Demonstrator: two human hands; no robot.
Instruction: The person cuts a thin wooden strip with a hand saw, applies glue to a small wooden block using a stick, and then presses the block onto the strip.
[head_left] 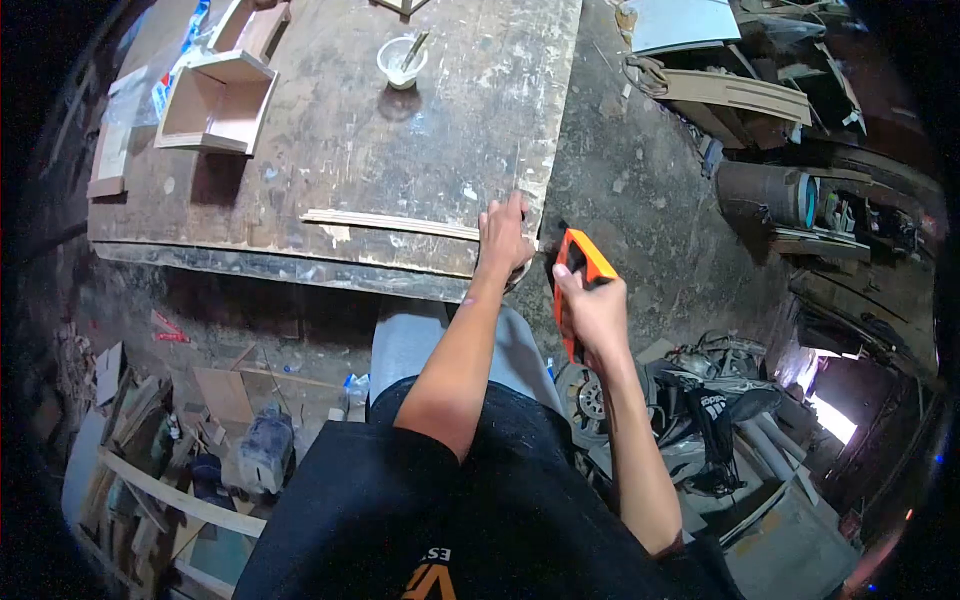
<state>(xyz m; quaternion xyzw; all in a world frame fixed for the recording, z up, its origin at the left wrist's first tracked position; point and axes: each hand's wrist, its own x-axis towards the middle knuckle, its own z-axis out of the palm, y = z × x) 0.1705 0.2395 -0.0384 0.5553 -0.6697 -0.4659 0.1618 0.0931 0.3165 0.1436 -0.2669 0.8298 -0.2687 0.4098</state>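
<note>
Thin pale wooden strips [390, 224] lie together along the front of the worn wooden table [420, 150]. My left hand [502, 238] is over their right end at the table's corner, pressing them down with bent fingers. Just off the table's right edge, my right hand [597, 312] is closed around the handle of an orange-and-black hand saw [590, 254]. The saw is seen nearly end-on, and I cannot make out its blade. What lies under my left palm is hidden.
A white cup [402, 62] with a stick in it stands farther back on the table. Open wooden boxes [217, 104] sit at the left. Beside the table, boards [735, 92] and a cylindrical container [765, 190] line the right. Scrap wood [224, 394] litters the lower-left floor.
</note>
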